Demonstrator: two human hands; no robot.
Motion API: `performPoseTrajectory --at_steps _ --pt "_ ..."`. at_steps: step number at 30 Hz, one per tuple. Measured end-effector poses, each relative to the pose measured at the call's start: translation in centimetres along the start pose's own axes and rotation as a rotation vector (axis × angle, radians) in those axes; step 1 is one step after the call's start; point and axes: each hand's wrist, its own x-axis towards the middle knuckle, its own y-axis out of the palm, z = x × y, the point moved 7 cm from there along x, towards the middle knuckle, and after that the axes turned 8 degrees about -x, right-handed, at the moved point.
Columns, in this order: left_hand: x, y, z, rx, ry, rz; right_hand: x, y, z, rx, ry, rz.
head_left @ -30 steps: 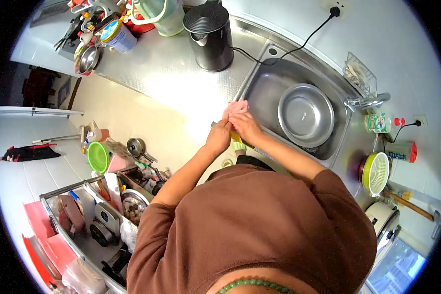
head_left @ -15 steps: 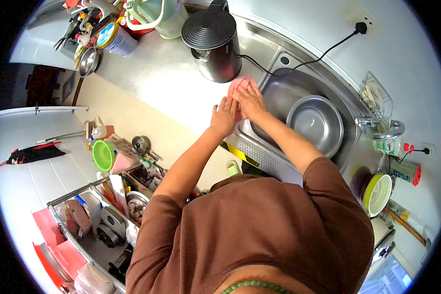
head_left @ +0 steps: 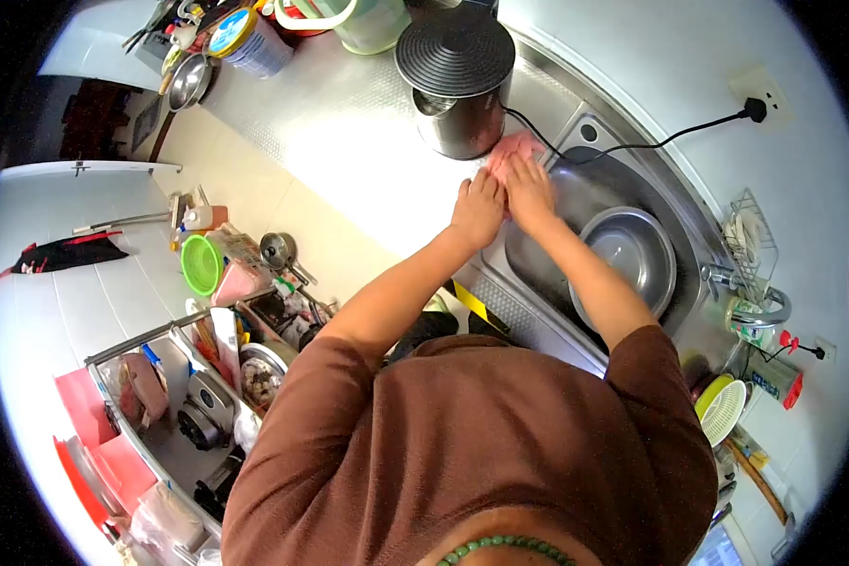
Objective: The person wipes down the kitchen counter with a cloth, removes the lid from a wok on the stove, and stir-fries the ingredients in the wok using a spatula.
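Observation:
A pink cloth [head_left: 516, 149] lies bunched on the steel counter between the black kettle [head_left: 462, 123] and the sink's rim. My right hand [head_left: 530, 191] presses down on it, fingers over the fabric. Close beside it, my left hand [head_left: 479, 206] rests with its fingers stretched forward at the cloth's near-left edge; no object shows in it. The kettle stands upright just beyond my fingertips, its ridged lid towards me. To the right, a steel basin [head_left: 629, 259] sits inside the sink [head_left: 585, 179], below my right forearm.
The kettle's cord [head_left: 651, 146] runs over the sink corner to a wall socket [head_left: 764, 104]. A tap [head_left: 755, 307] stands right of the basin. A green pitcher [head_left: 373, 28] and a yellow-lidded tub [head_left: 250, 42] are at the back. A crowded cart [head_left: 174, 406] is lower left.
The whole view has shifted, with the counter things now further right. Both hands remain together at the cloth, which now bunches closer to the kettle's base.

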Motion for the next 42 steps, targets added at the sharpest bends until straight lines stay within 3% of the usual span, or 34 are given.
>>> performPoseTrajectory --at_steps 7,13,22,33,42 --pt "-11.0 -0.1 3.4 -0.026 -0.02 0.058 -3.8 0.0 10.0 0.131 -0.125 0.081" --pt "-13.8 -1.7 10.2 0.003 0.046 0.068 -1.5 2.0 16.1 0.143 0.032 0.157" --pt "-9.0 -4.2 23.4 0.004 0.072 -0.036 10.7 6.2 20.6 0.057 0.261 0.105" --pt "-1.1 -8.3 37.2 0.086 -0.049 -0.095 27.5 10.0 23.3 -0.005 0.124 -0.1" --pt "2.6 -11.5 46.0 0.019 -0.206 -0.15 38.0 13.9 25.9 0.011 0.04 0.009"
